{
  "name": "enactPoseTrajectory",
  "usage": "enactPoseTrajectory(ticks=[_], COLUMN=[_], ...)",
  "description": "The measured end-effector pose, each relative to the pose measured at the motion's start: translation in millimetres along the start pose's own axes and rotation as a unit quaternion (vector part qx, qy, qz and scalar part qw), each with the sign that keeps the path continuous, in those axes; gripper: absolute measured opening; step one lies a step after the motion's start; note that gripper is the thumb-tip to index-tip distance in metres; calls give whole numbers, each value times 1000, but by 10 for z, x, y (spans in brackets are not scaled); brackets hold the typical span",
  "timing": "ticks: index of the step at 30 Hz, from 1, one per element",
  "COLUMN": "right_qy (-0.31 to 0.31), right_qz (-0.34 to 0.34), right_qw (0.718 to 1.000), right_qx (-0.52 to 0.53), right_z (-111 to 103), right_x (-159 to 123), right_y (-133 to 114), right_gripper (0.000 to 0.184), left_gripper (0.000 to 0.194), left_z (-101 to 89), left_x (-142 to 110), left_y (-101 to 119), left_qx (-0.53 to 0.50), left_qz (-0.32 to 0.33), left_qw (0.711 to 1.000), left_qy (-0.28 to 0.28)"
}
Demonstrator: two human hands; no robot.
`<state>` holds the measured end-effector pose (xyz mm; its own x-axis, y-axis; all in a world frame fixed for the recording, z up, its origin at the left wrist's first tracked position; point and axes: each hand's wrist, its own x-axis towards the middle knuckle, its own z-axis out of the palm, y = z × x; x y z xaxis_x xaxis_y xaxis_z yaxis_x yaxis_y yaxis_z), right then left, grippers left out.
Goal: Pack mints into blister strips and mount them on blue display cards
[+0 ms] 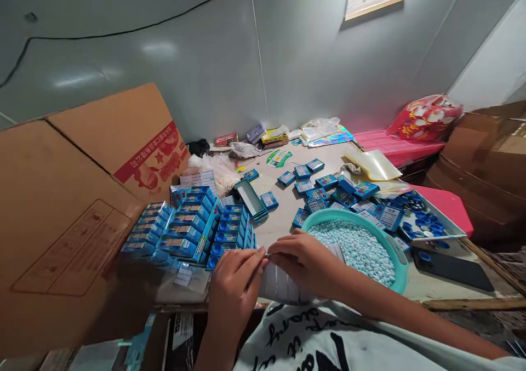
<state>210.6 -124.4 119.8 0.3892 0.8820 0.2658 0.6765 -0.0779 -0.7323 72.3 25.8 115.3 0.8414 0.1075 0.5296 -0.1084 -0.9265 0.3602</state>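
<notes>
My left hand (237, 277) and my right hand (303, 260) meet at the fingertips close to the table's front edge. Both are closed in a pinch around something small, mostly covered by the fingers. Beneath them lies a pale, ribbed sheet or stack (280, 284), partly hidden by the right hand. Just right of that hand stands a turquoise basin (400, 275) filled with small pale-blue pieces (361, 250) like tablets. Blue printed boxes (184, 231) stand in stacked rows beyond the left hand.
Loose blue boxes (316, 194) lie scattered behind the basin. A white tray (446, 226) of blue caps and a black phone (452, 269) are at right. A large cardboard box (74, 206) rises at left. Plastic bags (217, 171) lie near the wall.
</notes>
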Motion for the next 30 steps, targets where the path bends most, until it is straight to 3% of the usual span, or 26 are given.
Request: enactPoseTrajectory(ticks=[5,12,20,30], right_qy=[-4,-18,-23,-44], right_qz=[5,-28,14,19], right_qw=[1000,999,1000,999], right_qx=[2,-13,7,7], right_z=[67,115,158,124], right_x=[55,133,156,234], right_y=[16,44,113,165], right_gripper=[21,19,18,19], left_gripper=[35,40,34,36], left_z=[-54,-75,-22,62], left_x=[-106,-131,-126,-171], left_y=[9,12,-29,-97], left_qx=[82,101,142,159], left_qz=[21,-34,5,6], left_qw=[996,994,990,987], left_qy=[6,-7,3,8])
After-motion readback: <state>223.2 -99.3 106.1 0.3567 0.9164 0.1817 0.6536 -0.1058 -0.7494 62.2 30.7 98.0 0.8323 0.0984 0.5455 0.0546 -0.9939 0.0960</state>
